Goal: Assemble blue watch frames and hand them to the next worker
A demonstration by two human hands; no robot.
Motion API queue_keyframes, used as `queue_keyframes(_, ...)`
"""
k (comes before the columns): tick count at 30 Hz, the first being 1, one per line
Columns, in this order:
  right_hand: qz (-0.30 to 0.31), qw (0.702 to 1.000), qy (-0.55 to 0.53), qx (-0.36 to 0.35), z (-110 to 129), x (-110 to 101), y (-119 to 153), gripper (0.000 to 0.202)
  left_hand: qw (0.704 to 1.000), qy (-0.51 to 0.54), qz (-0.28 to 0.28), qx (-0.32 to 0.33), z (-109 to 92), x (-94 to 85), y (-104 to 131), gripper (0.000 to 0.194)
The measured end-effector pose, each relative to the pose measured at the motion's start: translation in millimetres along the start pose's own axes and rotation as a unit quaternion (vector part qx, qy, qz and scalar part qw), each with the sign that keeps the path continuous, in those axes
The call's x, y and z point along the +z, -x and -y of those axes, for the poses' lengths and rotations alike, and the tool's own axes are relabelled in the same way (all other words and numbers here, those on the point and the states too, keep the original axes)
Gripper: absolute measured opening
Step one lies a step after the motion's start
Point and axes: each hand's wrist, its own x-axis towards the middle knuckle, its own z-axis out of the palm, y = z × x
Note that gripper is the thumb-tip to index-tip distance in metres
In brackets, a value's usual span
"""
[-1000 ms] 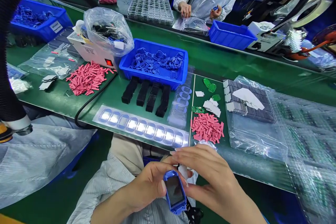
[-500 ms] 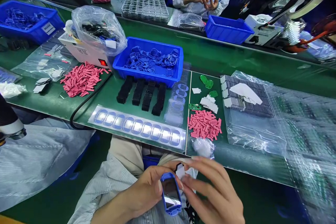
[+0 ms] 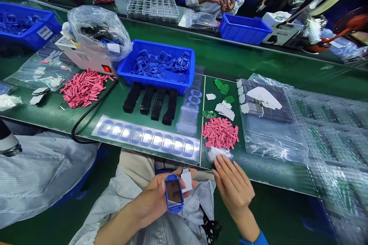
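Observation:
My left hand (image 3: 153,197) is closed around a blue plastic frame (image 3: 174,209) with a dark rectangular screen (image 3: 174,191) in it. A small white-faced piece with a dark edge (image 3: 186,180) lies across the fingers of that hand, beside the frame. My right hand (image 3: 233,183) reaches to the table's front edge, fingers stretched out. Its fingertips touch a crumpled wad of clear plastic (image 3: 215,153) and hide part of it. Just behind the wad is a heap of pink strips (image 3: 220,133).
A blue bin of frames (image 3: 161,80) stands behind several stacks of black pieces (image 3: 145,99). A sheet of oval films (image 3: 146,138) lies along the front edge. Bagged grey parts (image 3: 267,101) sit at right. Across the bench, a person's hands (image 3: 221,0) handle a small blue item.
My right hand has left the frame and moved up to the plastic wad. My left hand, still holding the frame, has shifted slightly left and up in view; the white-faced piece shows more.

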Motion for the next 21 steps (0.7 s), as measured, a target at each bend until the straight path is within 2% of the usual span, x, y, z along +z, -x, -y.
queue_keyframes(3, 0.012, 0.999, -0.027, 0.02, 13.0, -5.0, 6.9, 0.029, 1.0, -0.009, 0.011, 0.009, -5.1, 1.0, 2.2, 0.037)
queue_keyframes(5, 0.012, 0.982, -0.157, 0.106, 32.5, -12.8, 2.3, 0.023, 1.0, -0.016, 0.02, 0.015, -7.8, 1.7, 2.9, 0.037)
queue_keyframes(6, 0.009, 0.951, -0.253, 0.177, 44.4, -16.1, -3.0, 0.018, 0.999, -0.022, 0.021, 0.022, -8.8, 1.8, 3.2, 0.037)
queue_keyframes(7, 0.017, 0.9, -0.347, 0.264, 57.0, -18.1, -10.0, 0.012, 0.999, -0.029, 0.021, 0.032, -9.6, 1.6, 3.7, 0.038)
queue_keyframes(8, 0.029, 0.83, -0.431, 0.353, 69.7, -18.8, -18.3, 0.009, 0.998, -0.033, 0.018, 0.045, -10.3, 1.1, 4.6, 0.04)
queue_keyframes(10, 0.069, 0.659, -0.579, 0.474, 92.7, -16.3, -36.7, 0.022, 0.996, -0.044, 0.016, 0.07, -11.8, -1.5, 7.5, 0.044)
queue_keyframes(12, 0.121, 0.488, -0.678, 0.537, 110.3, -10.4, -54.6, 0.033, 0.995, -0.053, 0.026, 0.08, -14.2, -6.0, 12.5, 0.046)
queue_keyframes(13, 0.149, 0.417, -0.709, 0.55, 116.8, -6.9, -62.4, 0.036, 0.994, -0.057, 0.034, 0.084, -16.0, -8.9, 15.7, 0.047)
queue_keyframes(14, 0.176, 0.36, -0.732, 0.55, 122.1, -3.4, -69.4, 0.039, 0.993, -0.06, 0.041, 0.092, -18.1, -12.2, 19.4, 0.047)
queue_keyframes(16, 0.225, 0.287, -0.768, 0.527, 130.2, 3.4, -80.9, 0.042, 0.99, -0.063, 0.048, 0.113, -23.0, -19.9, 28.2, 0.047)
queue_keyframes(18, 0.267, 0.248, -0.791, 0.492, 137.7, 9.8, -90.3, 0.043, 0.987, -0.061, 0.054, 0.136, -27.6, -28.7, 38.7, 0.049)
queue_keyframes(21, 0.331, 0.21, -0.799, 0.456, 152.5, 18.3, -103.1, 0.044, 0.985, -0.053, 0.049, 0.156, -33.0, -43.0, 57.6, 0.051)
